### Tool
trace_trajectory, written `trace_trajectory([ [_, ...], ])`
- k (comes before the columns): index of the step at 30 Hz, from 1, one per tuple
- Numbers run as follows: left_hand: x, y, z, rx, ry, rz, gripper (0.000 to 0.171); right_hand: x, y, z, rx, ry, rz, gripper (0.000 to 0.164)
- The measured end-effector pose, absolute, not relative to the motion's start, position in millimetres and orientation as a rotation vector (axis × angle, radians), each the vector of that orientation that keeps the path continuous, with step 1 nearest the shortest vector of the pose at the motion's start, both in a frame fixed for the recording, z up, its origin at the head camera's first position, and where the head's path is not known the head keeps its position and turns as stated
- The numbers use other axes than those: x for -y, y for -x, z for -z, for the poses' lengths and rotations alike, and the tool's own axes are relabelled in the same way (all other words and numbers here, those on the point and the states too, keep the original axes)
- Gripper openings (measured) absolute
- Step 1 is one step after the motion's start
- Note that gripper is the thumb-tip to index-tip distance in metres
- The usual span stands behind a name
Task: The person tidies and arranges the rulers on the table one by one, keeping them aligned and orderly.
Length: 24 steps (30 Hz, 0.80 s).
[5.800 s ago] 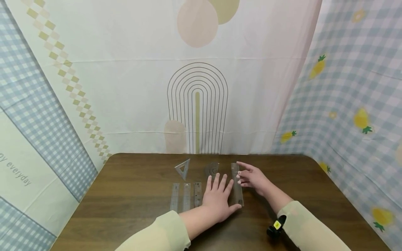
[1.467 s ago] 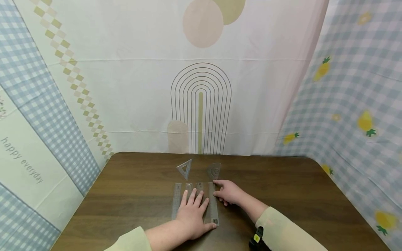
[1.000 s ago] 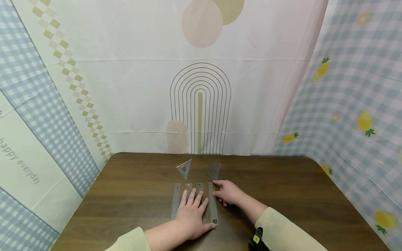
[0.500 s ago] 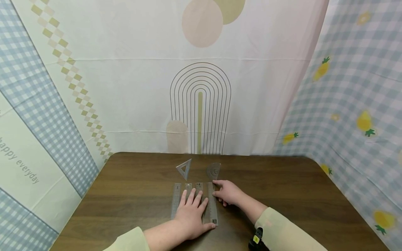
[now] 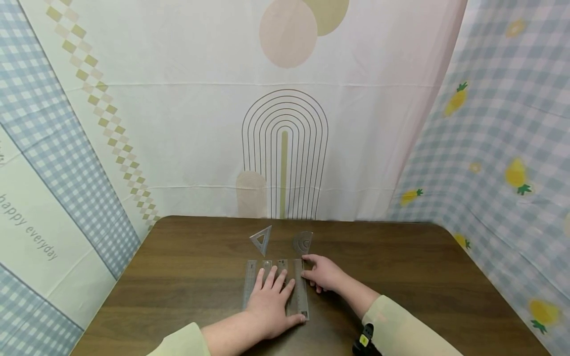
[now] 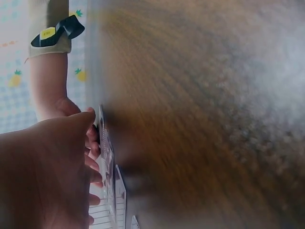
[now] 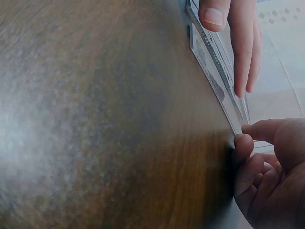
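Note:
Several clear rulers lie side by side on the brown table. My left hand (image 5: pixel 269 304) rests flat with spread fingers over the middle ones, its thumb on the lower end of the rightmost ruler (image 5: pixel 301 291). My right hand (image 5: pixel 325 273) pinches that ruler's right edge near its top, thumb and index finger against it and the other fingers curled. The right wrist view shows those fingertips at the end of the ruler (image 7: pixel 214 76). At the row's left lies another clear ruler (image 5: pixel 249 279); my left hand partly covers the ones between.
Behind the rulers lie a clear set square (image 5: pixel 267 238) and a clear protractor (image 5: pixel 303 242), the latter just beyond my right index finger. The brown table (image 5: pixel 401 267) ends at a patterned cloth backdrop (image 5: pixel 196 148). A black strap (image 5: pixel 366 341) is on my right wrist.
Since the earliest frame, the rightmost ruler has moved left and nearer to me, alongside the others. Both hands shifted the same way. Over the last second almost nothing has moved.

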<state>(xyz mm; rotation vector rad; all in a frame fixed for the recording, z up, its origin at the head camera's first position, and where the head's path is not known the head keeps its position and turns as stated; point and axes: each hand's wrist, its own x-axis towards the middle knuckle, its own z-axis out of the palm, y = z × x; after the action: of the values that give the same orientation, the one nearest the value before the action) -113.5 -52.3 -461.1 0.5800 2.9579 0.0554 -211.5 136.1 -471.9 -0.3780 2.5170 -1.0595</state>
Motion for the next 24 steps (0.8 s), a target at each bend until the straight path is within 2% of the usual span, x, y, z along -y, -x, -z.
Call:
trace_trajectory([
  [24,76,123,454,-3.065,-0.471,-0.284,0.082,-143,193,477,-2.621,0.421,1.317,0.038],
])
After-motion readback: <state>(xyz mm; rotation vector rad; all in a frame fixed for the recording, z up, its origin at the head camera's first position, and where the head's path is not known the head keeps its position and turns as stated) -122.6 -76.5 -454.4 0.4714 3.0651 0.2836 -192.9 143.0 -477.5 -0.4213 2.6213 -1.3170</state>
